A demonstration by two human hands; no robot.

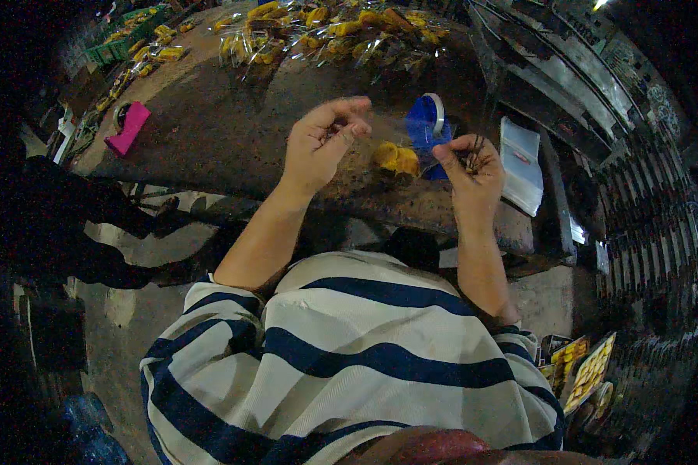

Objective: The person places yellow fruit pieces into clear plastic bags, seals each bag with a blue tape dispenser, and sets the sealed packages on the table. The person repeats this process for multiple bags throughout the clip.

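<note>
My left hand (318,143) is raised over the table, index finger and thumb apart, the other fingers curled; nothing shows plainly between them. To its right, my right hand (475,167) is closed, thumb against the fingers, on something small that I cannot make out. Between the hands lies a yellow bundle (398,159), apparently in clear plastic wrap. Just behind my right thumb stands a blue tape dispenser (420,124) with a pale tape roll (439,112). A stack of clear plastic bags (521,167) lies right of my right hand.
Many yellow items in clear wrap (333,31) are heaped along the far side of the dark table (233,139). A pink tape dispenser (129,128) stands at the left. Farther back left is a green crate (120,46). Metal framework (547,77) borders the table's right side.
</note>
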